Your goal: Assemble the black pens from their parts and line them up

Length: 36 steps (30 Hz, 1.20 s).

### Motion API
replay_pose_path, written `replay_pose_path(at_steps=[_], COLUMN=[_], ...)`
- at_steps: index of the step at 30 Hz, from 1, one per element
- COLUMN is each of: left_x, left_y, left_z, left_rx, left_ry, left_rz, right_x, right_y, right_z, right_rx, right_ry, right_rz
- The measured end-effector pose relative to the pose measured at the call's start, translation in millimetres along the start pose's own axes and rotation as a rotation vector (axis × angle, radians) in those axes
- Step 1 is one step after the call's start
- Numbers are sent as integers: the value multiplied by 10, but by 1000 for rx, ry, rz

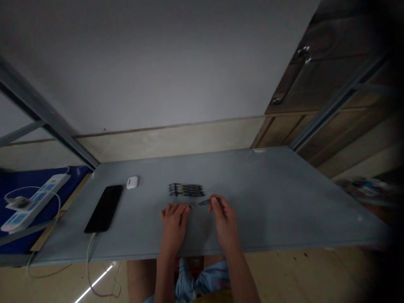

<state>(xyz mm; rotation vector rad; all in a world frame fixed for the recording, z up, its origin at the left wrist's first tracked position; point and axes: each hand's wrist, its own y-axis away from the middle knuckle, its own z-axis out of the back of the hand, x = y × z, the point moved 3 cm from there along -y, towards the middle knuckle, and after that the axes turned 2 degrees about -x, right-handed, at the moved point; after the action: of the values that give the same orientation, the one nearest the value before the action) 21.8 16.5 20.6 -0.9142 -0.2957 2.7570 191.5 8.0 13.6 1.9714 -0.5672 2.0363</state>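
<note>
A slim dark pen (204, 202) lies level between my two hands, just above the grey tabletop. My right hand (224, 216) pinches its thicker body between thumb and fingers. At the thin, pale end, my left hand (173, 221) has thumb and forefinger closed on the tip; whether a separate small part sits there is too small to tell. Just beyond my hands, several dark pens (186, 190) lie side by side in a neat stack of rows, pointing left to right.
The grey table (252, 189) runs up to the wall. On its left are a black phone (104, 209) with a white cable (89, 248) and a white earbud case (132, 182). A power strip (38, 202) rests on a blue surface farther left. Metal posts (63, 134) flank the table.
</note>
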Motion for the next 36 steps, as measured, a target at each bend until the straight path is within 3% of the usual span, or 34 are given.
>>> replay_pose_path(at_steps=[5, 25, 32, 36], left_x=[12, -214, -165, -133], left_y=[-1, 9, 13, 13], left_z=[10, 13, -14, -15], left_rx=[-3, 38, 97, 71], left_ry=[-10, 46, 58, 45], left_rz=[18, -32, -4, 9], right_x=[31, 14, 26, 22], right_y=[-6, 27, 19, 29], right_z=[23, -177, -164, -184], right_rx=[-25, 273, 308, 362], right_ry=[23, 82, 77, 82], right_rz=[8, -15, 0, -7])
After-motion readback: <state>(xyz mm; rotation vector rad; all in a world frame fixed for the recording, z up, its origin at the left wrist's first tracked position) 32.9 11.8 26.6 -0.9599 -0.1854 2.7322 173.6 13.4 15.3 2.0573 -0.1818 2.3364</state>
